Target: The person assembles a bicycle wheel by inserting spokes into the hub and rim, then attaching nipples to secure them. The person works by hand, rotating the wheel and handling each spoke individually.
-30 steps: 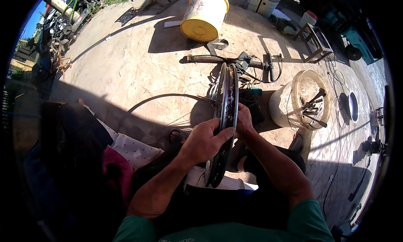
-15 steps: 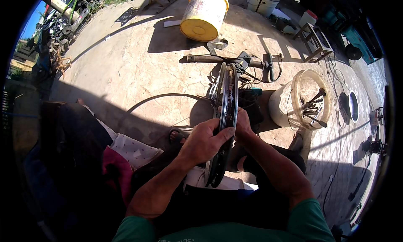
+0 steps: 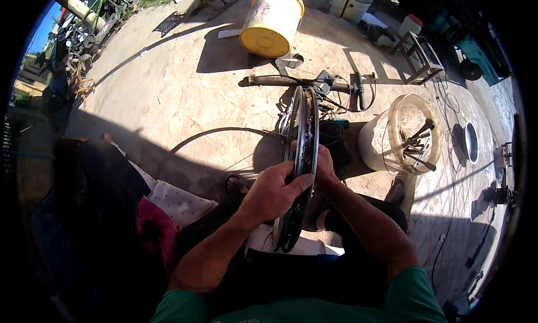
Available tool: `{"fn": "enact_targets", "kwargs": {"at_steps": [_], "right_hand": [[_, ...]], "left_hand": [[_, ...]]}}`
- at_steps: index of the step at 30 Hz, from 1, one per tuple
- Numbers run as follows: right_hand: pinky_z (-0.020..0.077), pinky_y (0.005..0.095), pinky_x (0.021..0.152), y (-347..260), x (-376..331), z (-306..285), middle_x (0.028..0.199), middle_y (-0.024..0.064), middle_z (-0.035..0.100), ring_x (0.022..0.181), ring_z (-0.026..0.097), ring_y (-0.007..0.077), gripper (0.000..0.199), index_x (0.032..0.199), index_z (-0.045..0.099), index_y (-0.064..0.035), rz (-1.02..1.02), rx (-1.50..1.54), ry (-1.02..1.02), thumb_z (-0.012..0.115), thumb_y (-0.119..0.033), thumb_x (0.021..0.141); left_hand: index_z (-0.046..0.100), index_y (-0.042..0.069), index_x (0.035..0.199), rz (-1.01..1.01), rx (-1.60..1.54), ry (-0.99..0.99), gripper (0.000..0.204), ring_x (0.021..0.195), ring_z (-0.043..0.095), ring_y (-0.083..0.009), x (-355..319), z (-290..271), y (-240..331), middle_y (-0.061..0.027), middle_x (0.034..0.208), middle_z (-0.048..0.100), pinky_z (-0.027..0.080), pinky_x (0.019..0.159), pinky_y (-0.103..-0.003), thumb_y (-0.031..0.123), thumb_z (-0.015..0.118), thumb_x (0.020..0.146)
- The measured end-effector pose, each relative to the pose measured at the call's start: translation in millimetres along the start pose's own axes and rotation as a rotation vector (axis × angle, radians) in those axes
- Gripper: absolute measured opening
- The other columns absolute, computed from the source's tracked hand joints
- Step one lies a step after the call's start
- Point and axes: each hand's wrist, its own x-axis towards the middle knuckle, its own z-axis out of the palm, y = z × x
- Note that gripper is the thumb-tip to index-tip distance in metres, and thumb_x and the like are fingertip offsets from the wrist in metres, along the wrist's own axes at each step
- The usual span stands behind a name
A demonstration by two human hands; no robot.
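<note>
Wheel rim (image 3: 306,135) stands between left hand (image 3: 270,193), clasping it, and right hand (image 3: 325,169), whose grip I cannot tell.

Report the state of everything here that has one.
Wheel rim: upright, no tyre on it.
Left hand: closed on the rim.
Right hand: at the rim, fingers mostly hidden.
White bucket: uncovered, tools inside.
Yellow-and-white bucket: round yellow end toward the camera; open or covered, cannot tell.
Stool: standing.
</note>
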Motion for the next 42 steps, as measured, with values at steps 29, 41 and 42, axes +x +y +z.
{"fn": "enact_targets", "kwargs": {"at_steps": [29, 41, 42], "right_hand": [[0.0437, 0.0228, 0.053, 2.9, 7.7, 7.7, 0.071, -0.0026, 0.058, 0.060, 0.054, 0.0065, 0.032, 0.086, 0.061, -0.0090, -0.120, 0.120, -0.016, 0.053, -0.035, 0.103], [0.0427, 0.0236, 0.053, 6.8, 17.0, -1.3, 0.070, -0.0024, 0.057, 0.060, 0.053, 0.0061, 0.029, 0.083, 0.059, -0.0077, -0.140, 0.113, -0.060, 0.058, -0.031, 0.100], [0.0429, 0.0235, 0.053, -1.4, 12.7, 3.3, 0.070, -0.0025, 0.057, 0.060, 0.053, 0.0061, 0.028, 0.084, 0.059, -0.0078, -0.092, 0.174, -0.057, 0.058, -0.030, 0.100]], "left_hand": [[0.063, 0.002, 0.100, -0.021, 0.031, -0.004, 0.029, 0.050, 0.055, -0.0070, -4.3, -0.3, 16.0, -0.0013, 0.070, 0.061, 0.044, 0.044, -0.023, 0.030, 0.065, 0.097], [0.062, 0.002, 0.100, 0.004, 0.013, -0.017, 0.027, 0.052, 0.057, -0.0072, -2.4, 3.2, 13.0, -0.0021, 0.073, 0.064, 0.045, 0.045, -0.023, 0.029, 0.063, 0.098], [0.062, 0.002, 0.100, 0.003, 0.012, -0.014, 0.027, 0.053, 0.057, -0.0071, -3.1, 2.7, 12.9, -0.0021, 0.073, 0.064, 0.045, 0.046, -0.023, 0.029, 0.063, 0.098]]}}
